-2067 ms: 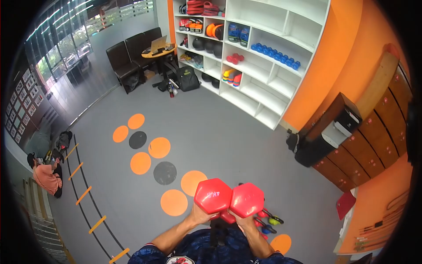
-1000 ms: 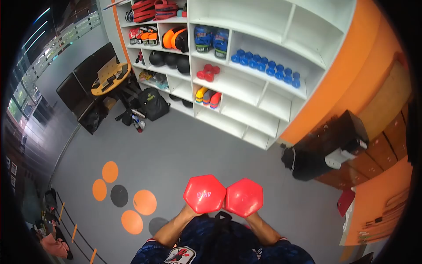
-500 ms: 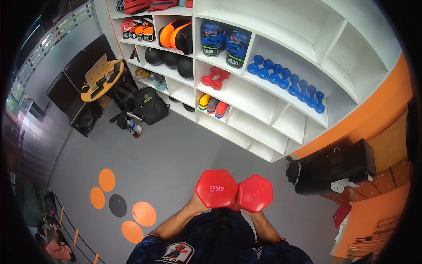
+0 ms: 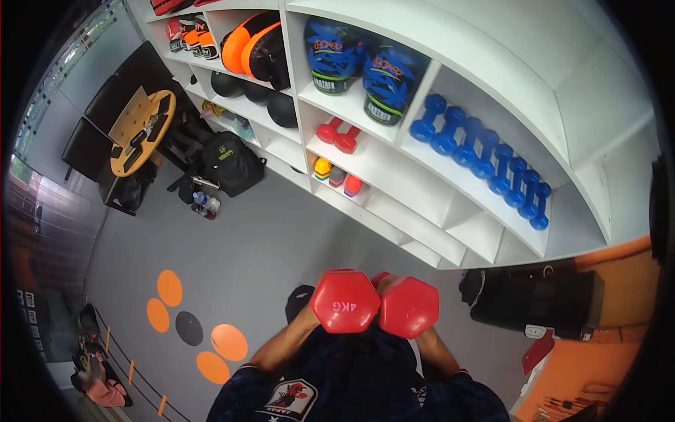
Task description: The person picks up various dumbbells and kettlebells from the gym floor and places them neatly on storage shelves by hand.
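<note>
Two red hexagonal dumbbells are held upright side by side in front of my chest. The left dumbbell (image 4: 344, 302), marked 4KG, hides most of my left hand (image 4: 309, 316). Behind the right dumbbell (image 4: 409, 307), a bit of my right hand (image 4: 384, 281) shows at its upper left edge. Both forearms reach up from the dark shirt to the weights, and the two dumbbell heads nearly touch. My fingers are mostly hidden beneath the heads.
A white shelf (image 4: 394, 218) ahead holds blue dumbbells (image 4: 467, 144), small red dumbbells (image 4: 337, 135) and boxing gloves. A black backpack (image 4: 232, 165) and bottles stand on the floor at left, near a round table (image 4: 165, 116). Another person (image 4: 102, 387) is at lower left.
The view has moved closer to the shelf, which looks larger. A dark shoe now shows beside the left dumbbell. Both dumbbells remain held in front of the chest.
</note>
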Action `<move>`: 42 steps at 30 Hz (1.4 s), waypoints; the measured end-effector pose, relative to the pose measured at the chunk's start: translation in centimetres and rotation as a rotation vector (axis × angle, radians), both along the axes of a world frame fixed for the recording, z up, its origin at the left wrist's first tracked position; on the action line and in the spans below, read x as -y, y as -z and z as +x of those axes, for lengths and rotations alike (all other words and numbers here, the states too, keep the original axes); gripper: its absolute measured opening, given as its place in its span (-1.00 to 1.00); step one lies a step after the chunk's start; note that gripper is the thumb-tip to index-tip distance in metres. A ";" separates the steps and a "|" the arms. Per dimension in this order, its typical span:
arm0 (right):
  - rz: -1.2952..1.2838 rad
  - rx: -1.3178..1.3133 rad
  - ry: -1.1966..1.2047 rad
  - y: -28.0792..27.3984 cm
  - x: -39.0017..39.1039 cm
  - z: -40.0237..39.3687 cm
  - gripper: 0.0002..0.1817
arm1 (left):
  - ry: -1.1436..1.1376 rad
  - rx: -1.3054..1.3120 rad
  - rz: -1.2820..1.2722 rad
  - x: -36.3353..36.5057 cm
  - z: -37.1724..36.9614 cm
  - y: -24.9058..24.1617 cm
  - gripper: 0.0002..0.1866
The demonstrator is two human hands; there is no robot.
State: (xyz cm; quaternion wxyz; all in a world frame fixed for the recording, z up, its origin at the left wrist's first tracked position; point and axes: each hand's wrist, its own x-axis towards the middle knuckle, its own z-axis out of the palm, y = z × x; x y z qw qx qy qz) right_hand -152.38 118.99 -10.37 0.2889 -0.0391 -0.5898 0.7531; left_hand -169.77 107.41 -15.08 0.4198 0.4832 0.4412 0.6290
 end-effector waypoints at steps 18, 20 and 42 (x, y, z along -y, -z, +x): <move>0.048 0.219 0.228 9.1 -9.5 -12.1 -0.85 | 0.135 -0.140 0.081 -14.0 -16.1 4.7 -0.51; 0.082 0.226 0.261 11.2 -10.5 -12.4 -0.85 | 0.081 -0.161 0.122 -16.1 -16.9 5.1 -0.50; -0.095 0.170 0.756 30.2 -25.9 -15.8 -0.64 | 0.118 -0.052 0.091 -35.5 -18.0 22.0 -0.69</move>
